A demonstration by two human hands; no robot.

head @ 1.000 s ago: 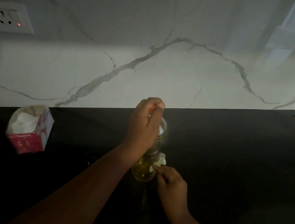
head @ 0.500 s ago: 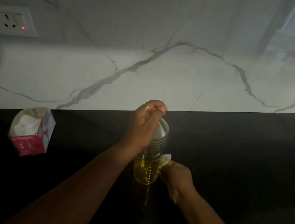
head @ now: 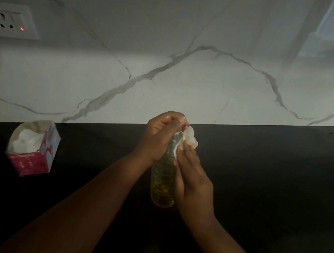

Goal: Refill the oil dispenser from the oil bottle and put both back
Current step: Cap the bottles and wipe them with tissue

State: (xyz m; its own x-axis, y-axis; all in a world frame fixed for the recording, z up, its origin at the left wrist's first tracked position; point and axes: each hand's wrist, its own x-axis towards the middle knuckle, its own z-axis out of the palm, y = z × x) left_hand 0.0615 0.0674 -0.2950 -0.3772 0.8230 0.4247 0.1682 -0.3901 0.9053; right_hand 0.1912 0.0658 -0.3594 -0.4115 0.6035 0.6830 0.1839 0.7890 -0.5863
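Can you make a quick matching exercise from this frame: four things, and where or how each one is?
Things:
1. left hand
2. right hand
3. tissue box
4. wall socket

States:
a. on the wall, red light on
b. grips the top of the oil bottle
c. on the counter, open at the top
d. holds a white tissue against the bottle's neck

Pairs: 1-b, 2-d, 3-c, 4-a
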